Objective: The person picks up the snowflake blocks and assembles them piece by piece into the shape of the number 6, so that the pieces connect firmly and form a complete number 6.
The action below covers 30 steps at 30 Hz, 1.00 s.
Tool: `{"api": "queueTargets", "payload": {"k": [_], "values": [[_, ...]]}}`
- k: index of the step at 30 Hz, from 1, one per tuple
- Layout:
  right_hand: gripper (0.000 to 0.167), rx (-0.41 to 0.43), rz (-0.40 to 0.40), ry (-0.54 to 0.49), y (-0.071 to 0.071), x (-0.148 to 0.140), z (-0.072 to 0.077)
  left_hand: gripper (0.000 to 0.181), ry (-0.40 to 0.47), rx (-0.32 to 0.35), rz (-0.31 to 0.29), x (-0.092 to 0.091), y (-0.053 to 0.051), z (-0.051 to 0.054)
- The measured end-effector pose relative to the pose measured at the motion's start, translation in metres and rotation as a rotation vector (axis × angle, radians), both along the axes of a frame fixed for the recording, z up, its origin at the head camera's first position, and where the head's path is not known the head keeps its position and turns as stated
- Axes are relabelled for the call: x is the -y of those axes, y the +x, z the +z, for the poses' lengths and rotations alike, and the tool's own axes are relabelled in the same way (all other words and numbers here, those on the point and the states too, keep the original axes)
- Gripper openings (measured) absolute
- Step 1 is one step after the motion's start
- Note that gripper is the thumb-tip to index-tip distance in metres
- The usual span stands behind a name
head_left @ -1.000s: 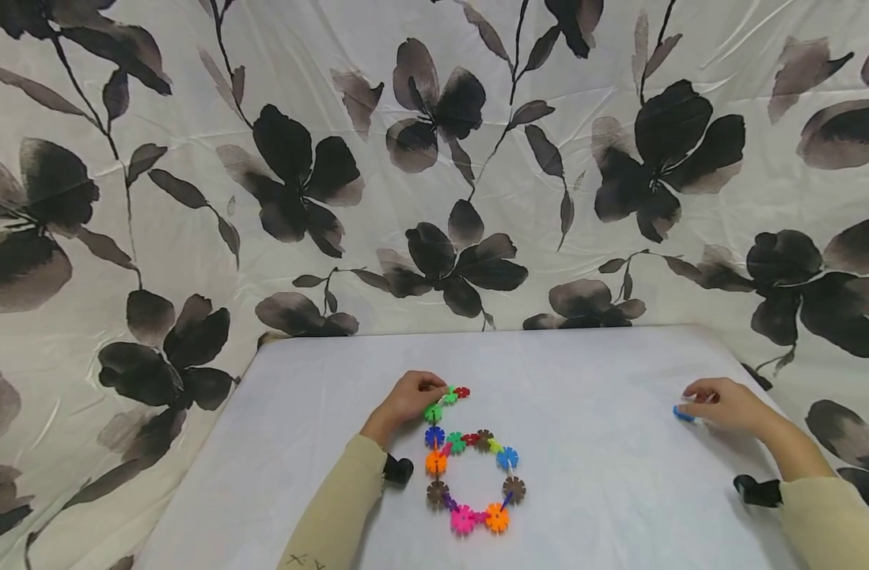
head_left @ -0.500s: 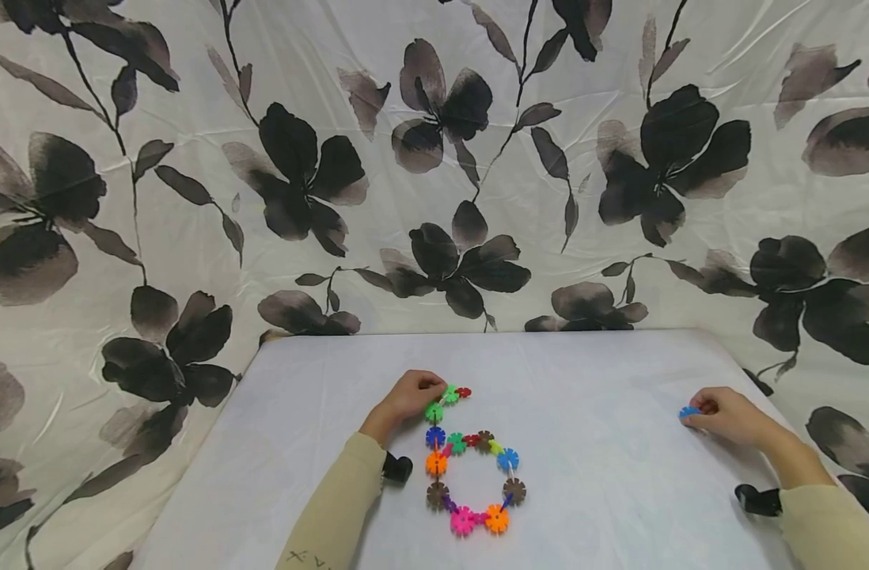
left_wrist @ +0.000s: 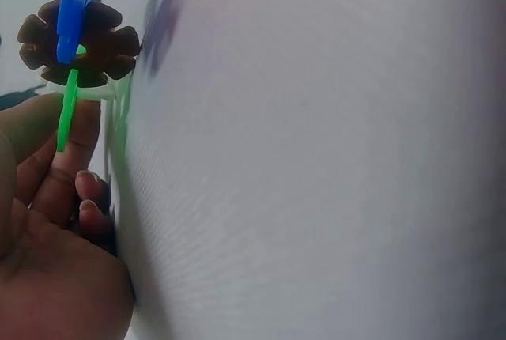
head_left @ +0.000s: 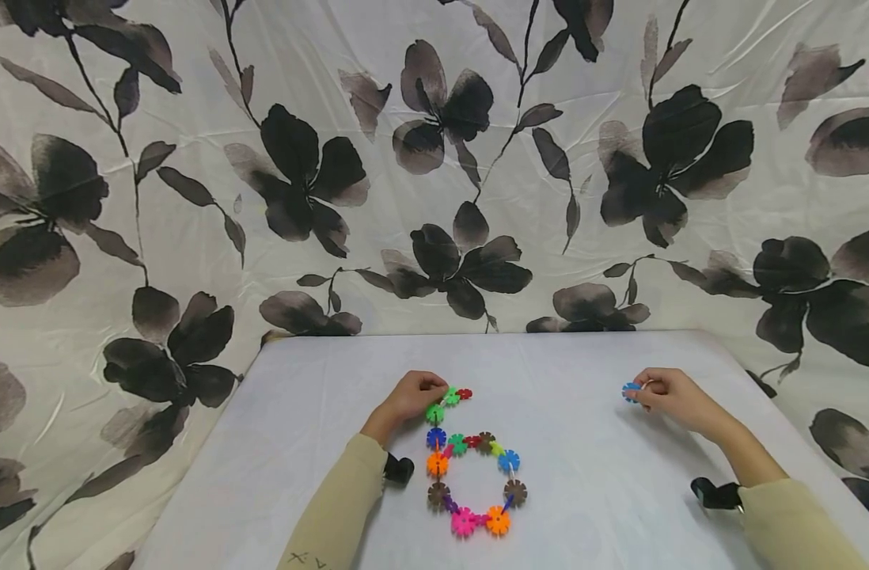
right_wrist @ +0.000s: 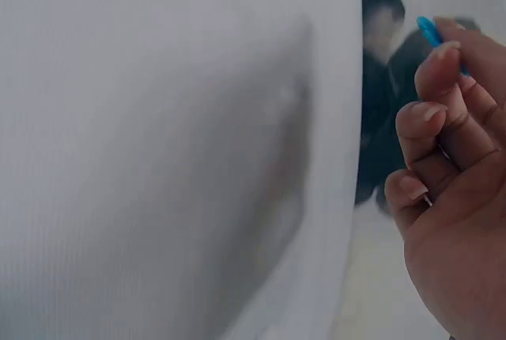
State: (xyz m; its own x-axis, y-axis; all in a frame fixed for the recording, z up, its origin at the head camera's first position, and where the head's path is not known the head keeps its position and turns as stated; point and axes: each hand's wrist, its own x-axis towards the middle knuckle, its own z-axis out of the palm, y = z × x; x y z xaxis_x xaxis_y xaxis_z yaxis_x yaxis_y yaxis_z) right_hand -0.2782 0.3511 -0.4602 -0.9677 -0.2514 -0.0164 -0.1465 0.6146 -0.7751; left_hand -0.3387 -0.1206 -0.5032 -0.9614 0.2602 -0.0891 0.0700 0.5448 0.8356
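Note:
Notched plastic discs, slotted together into a chain shaped like a 6, lie on the white table (head_left: 570, 475). At the chain's upper end, my left hand (head_left: 415, 396) pinches a green disc (head_left: 452, 396), just beside a red disc (head_left: 465, 393). The left wrist view has a green disc (left_wrist: 68, 111) edge-on by the fingers, with a brown disc (left_wrist: 118, 43) and a blue disc (left_wrist: 73, 16) beyond. Off to the right, my right hand (head_left: 680, 401) holds a light blue disc (head_left: 630, 392) between thumb and fingertip, above the table. The right wrist view shows that blue disc (right_wrist: 428, 30) edge-on.
The chain's lower loop has a pink disc (head_left: 464, 522) and an orange disc (head_left: 499, 521) nearest me. Behind the table's back edge hangs a floral cloth (head_left: 449, 158). A black wrist camera (head_left: 399, 469) sits by the left sleeve, another camera (head_left: 715, 495) by the right.
My right hand has lifted the light blue disc and carried it leftward toward the chain. The left hand stays at the chain's upper end.

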Motion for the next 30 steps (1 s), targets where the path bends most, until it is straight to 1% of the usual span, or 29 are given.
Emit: {"api": "queueTargets", "payload": {"k": [4,8,15,21,24,30], "values": [[0.024,0.004,0.076,-0.047,-0.005,0.026,0.002,0.020,0.003,-0.004,-0.013,0.000,0.001,0.000],[0.024,0.026,0.117,-0.075,-0.010,0.052,0.000,0.020,0.004,-0.008,-0.022,0.000,0.001,0.000],[0.027,0.053,0.130,-0.159,-0.021,0.096,-0.013,0.019,0.002,-0.019,-0.022,0.001,0.000,-0.001],[0.021,0.083,0.163,-0.198,-0.030,0.128,-0.023,0.019,-0.004,-0.034,-0.034,0.003,0.000,-0.001],[0.019,0.097,0.165,-0.208,-0.033,0.142,-0.026,0.019,-0.004,-0.038,-0.034,0.003,0.001,0.000],[0.018,0.090,0.156,-0.188,-0.038,0.168,-0.030,0.018,-0.012,-0.049,-0.033,0.002,0.002,0.000]]}}
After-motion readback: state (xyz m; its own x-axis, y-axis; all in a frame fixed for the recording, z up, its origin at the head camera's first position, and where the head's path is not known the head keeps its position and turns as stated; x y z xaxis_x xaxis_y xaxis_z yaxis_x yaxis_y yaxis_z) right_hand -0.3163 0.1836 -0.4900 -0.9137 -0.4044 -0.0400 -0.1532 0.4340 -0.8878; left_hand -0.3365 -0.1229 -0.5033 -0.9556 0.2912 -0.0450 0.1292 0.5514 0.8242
